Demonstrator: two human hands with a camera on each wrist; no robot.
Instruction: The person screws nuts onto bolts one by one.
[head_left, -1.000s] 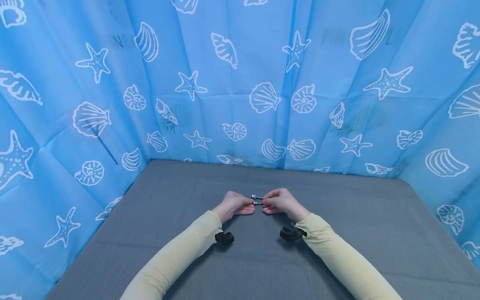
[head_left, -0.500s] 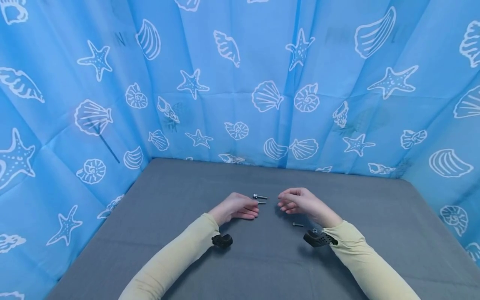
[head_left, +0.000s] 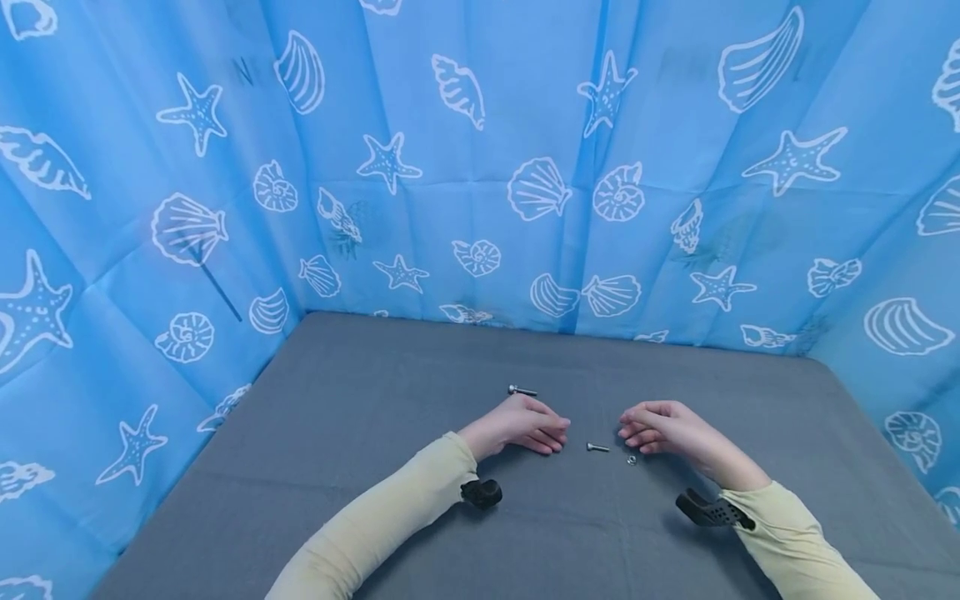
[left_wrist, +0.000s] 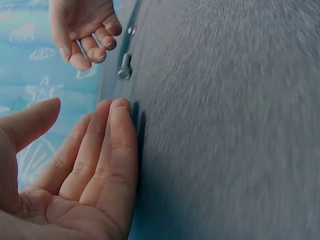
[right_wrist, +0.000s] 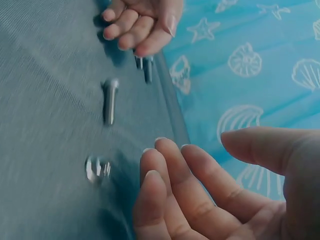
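A small metal bolt [head_left: 597, 447] lies on the grey cloth between my two hands. To its right is a small shiny nut [head_left: 632, 459], close to the fingers of my right hand [head_left: 678, 433]. That hand hovers with relaxed fingers, the thumb apart and the palm bare in the right wrist view. My left hand [head_left: 525, 425] is left of the bolt, its fingers extended and holding nothing. Farther back lies another bolt [head_left: 522, 390] with a thicker head end. In the right wrist view a neighbouring bolt [right_wrist: 139, 62] shows beside it; the left hand hides this one in the head view.
A grey cloth-covered table [head_left: 420, 358] spreads under both hands. Blue curtains [head_left: 480, 217] with white shells and starfish enclose its back and sides. Black wrist mounts [head_left: 482, 493] stick out from both pale yellow sleeves.
My right hand has let go of the back bolts and moved right and nearer. My left hand has left them too, shifting right towards the front bolt. That bolt and the nut have come into view.
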